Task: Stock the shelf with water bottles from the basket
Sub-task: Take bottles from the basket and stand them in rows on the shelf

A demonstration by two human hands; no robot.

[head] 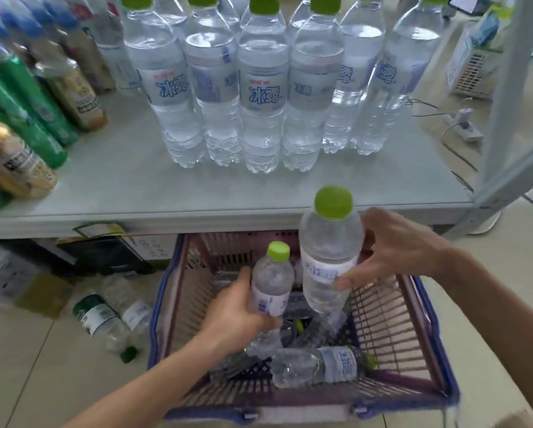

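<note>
A purple and pink basket (pixel 426 329) stands on the floor below the grey shelf (pixel 166 193). My left hand (pixel 234 313) grips a clear water bottle (pixel 271 282) with a green cap, upright over the basket. My right hand (pixel 395 245) holds a second, higher water bottle (pixel 327 261) by its side, its cap level with the shelf's front edge. Another bottle (pixel 317 364) lies on its side in the basket. Several matching water bottles (pixel 259 88) stand in rows at the back of the shelf.
Green and tan drink bottles (pixel 27 118) crowd the shelf's left side. Two bottles (pixel 110 319) lie on the tiled floor left of the basket, next to cardboard boxes (pixel 104 251) under the shelf. A grey shelf post (pixel 506 118) rises at right, with a power strip (pixel 463 125) behind.
</note>
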